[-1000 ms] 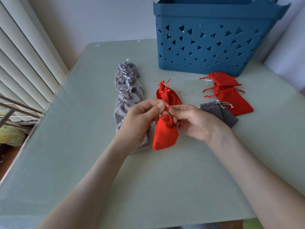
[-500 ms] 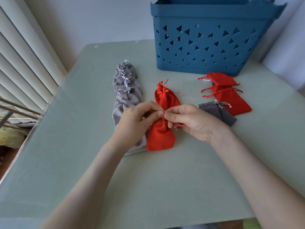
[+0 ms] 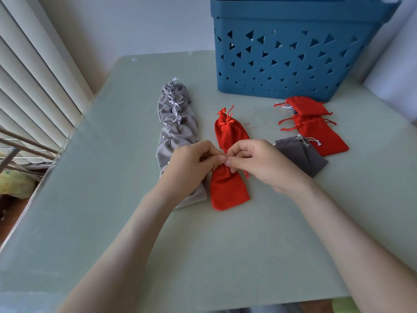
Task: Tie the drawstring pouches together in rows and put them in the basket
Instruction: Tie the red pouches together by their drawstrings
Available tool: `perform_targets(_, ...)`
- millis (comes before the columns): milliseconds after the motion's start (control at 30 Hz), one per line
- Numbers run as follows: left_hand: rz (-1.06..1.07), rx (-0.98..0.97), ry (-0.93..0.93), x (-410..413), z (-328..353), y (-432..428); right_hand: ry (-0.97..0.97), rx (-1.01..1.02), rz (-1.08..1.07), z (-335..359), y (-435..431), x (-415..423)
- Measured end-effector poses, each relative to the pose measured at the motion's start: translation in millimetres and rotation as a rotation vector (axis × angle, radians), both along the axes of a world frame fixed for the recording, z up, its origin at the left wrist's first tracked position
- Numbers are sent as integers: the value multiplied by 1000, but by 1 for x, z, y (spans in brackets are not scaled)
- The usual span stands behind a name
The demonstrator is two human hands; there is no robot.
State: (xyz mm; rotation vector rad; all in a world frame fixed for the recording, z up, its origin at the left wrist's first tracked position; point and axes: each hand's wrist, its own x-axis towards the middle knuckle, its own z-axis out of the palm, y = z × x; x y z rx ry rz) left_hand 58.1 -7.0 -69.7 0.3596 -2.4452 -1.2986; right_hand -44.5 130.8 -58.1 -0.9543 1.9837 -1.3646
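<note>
One soft, light red pouch (image 3: 228,190) is held by its gathered neck, its thin slippery cord (image 3: 247,174) apparently pinched between left hand (image 3: 191,164) and right hand (image 3: 259,162).

The neck of the near red pouch (image 3: 228,190) is hidden where the left hand (image 3: 191,168) and right hand (image 3: 259,163) pinch it; the knot there cannot be made out. At nine o'clock of it, the left hand covers part of the grey pouch row (image 3: 176,123). At one o'clock, the blue basket (image 3: 293,16) is cut by the top edge, its inside unseen.
</note>
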Motion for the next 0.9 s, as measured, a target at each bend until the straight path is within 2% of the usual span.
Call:
perform_targets(167, 29, -95, -60, -2, -2, -1, -23, 32, 31, 4, 2, 0)
perform_targets(367, -8, -406, -47, -3, -2, 3, 3, 72, 4, 0, 0, 0)
perform_targets(467, -42, -501, -65, -4, -5, 1, 23, 111, 41, -2, 0, -1)
perform_targets(633, -50, -663, 88, -2, -4, 4, 130, 80, 33, -4, -2, -4)
perform_targets(900, -1, -602, 301, 0, -2, 5, -290, -230, 69, 0, -1, -3)
